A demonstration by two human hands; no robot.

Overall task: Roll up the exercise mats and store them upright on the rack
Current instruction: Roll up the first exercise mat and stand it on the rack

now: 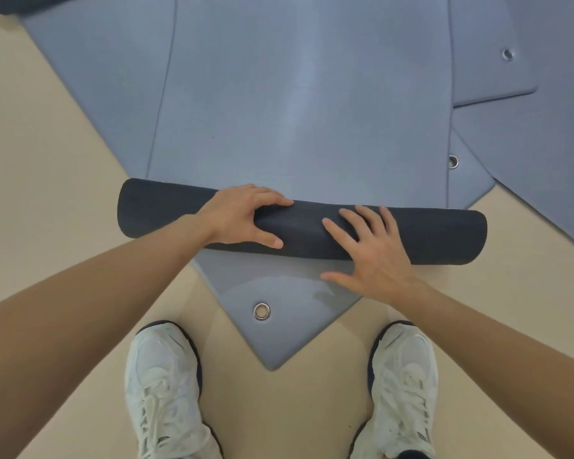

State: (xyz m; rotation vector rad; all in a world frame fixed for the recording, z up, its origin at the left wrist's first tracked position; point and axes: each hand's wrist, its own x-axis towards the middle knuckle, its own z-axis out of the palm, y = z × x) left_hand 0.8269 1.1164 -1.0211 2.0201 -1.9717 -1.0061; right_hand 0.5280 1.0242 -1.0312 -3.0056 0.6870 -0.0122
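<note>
While the left hand (pixel 242 217) grips the dark grey foam roll (pixel 428 236) of the half-rolled exercise mat, with fingers curled over its top and the thumb on the near side, the right hand (pixel 371 253) lies flat on the same roll with fingers spread, and its thumb reaches down to the mat below. The roll lies crosswise on the floor just in front of the person. The unrolled blue-grey part of the mat (pixel 299 111) stretches away from it toward the top of the view.

Under this mat lies a second blue-grey foam mat (pixel 279 283), turned at an angle. Its corner, with a round metal eyelet (pixel 261 311), points between the two white sneakers (pixel 163 389), near their toes. More flat blue-grey mats (pixel 544 144) overlap on the right, two of them with eyelets near their edges. A dark rolled end (pixel 24 3) shows in the far left corner.

The smooth beige floor (pixel 47 144) is bare to the left of the roll and around the feet. At the right, the end of the roll lies over floor, close to the edge of another mat.
</note>
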